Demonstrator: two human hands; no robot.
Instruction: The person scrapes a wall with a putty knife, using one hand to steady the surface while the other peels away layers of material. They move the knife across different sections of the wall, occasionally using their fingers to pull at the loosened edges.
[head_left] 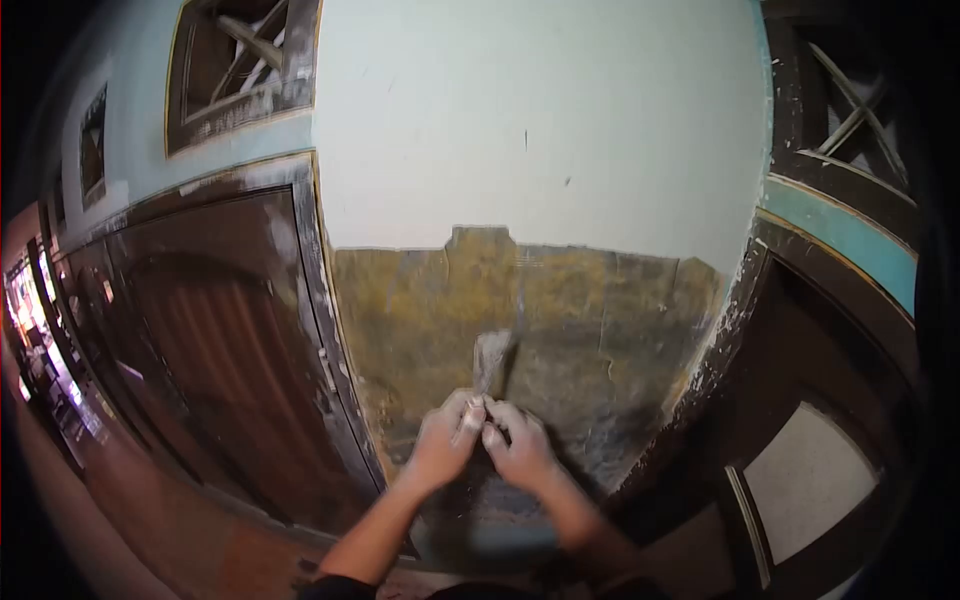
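Note:
A scraper (491, 358) with a wide, dusty blade points upward in front of the wall's stripped lower part. My left hand (446, 438) is closed round its lower end, thumb on top. Close against it, my right hand (519, 446) has its fingers curled at the same end, so both hands hold the tool. The fingers hide the handle. Behind the blade, the stripped patch (400, 310) is rough and brownish yellow, darker toward the bottom.
Above the patch the wall (540, 120) keeps its pale green paint, with a few small dark marks. A dark wooden door (215, 350) stands on the left. Another dark frame (830, 290) is on the right, near a pale panel (808, 480).

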